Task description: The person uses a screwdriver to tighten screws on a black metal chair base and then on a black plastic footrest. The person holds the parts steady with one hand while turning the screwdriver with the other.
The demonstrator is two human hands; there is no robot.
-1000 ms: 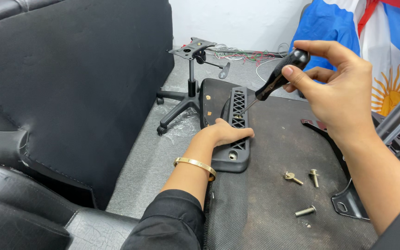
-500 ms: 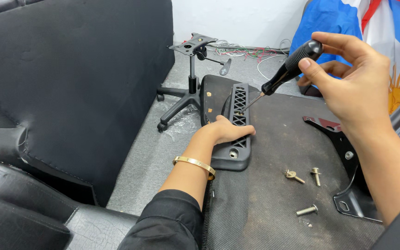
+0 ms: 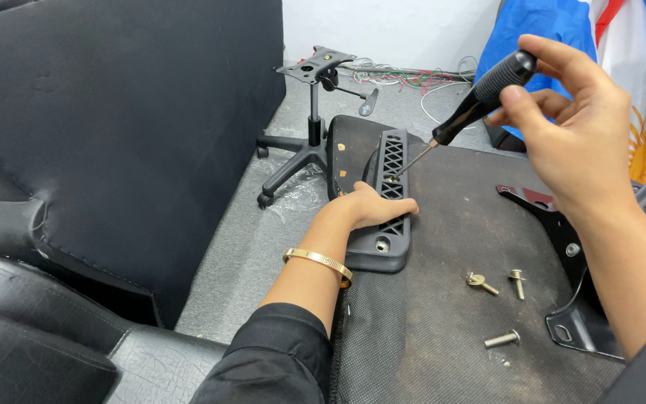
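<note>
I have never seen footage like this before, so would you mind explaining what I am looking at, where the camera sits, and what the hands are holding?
There is no machine here: a person works with two bare hands, and the single camera is worn on their head, looking down.

The right hand grips a screwdriver by its black handle, with the tip set into a slotted black plastic bracket. The left hand, with a gold bracelet on its wrist, presses on that bracket.

The bracket lies on the fabric-covered underside of a chair seat. Three loose bolts lie there too, beside a black metal arm bracket.

Behind them stands a wheeled chair base; black padded cushions fill the left side.
</note>
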